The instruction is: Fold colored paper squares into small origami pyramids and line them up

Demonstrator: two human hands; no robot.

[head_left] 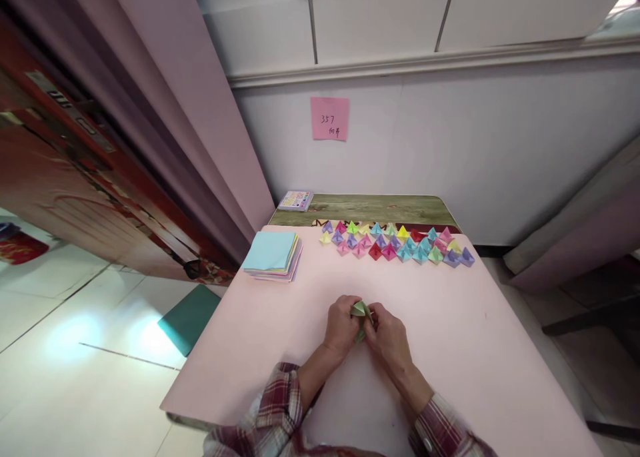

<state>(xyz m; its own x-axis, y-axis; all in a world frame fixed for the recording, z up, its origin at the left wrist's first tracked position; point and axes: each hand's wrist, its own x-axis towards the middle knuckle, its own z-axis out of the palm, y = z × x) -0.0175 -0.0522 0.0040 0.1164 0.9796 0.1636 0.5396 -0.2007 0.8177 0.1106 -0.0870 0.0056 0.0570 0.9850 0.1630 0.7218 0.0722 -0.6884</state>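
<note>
A small folded piece of green origami paper (360, 309) is between my two hands, just above the pink-covered table (430, 324). My left hand (341, 327) pinches it from the left, and my right hand (391, 336) grips its right side. Both sets of fingers are closed and hide part of the folds. Farther back lie several finished-looking origami paper boats (390, 251) in rows, in purple, pink, blue, yellow, green and red. To the left is a stack of square coloured paper (271, 252), a light blue sheet on top.
A small packet (296, 200) lies on the green wood-patterned strip (380, 207) at the table's back. On the wall is a pink sticky note (330, 118) with handwriting. A red door (75, 170) and purple curtain (200, 110) stand left; a dark green object (190, 318) is on the floor.
</note>
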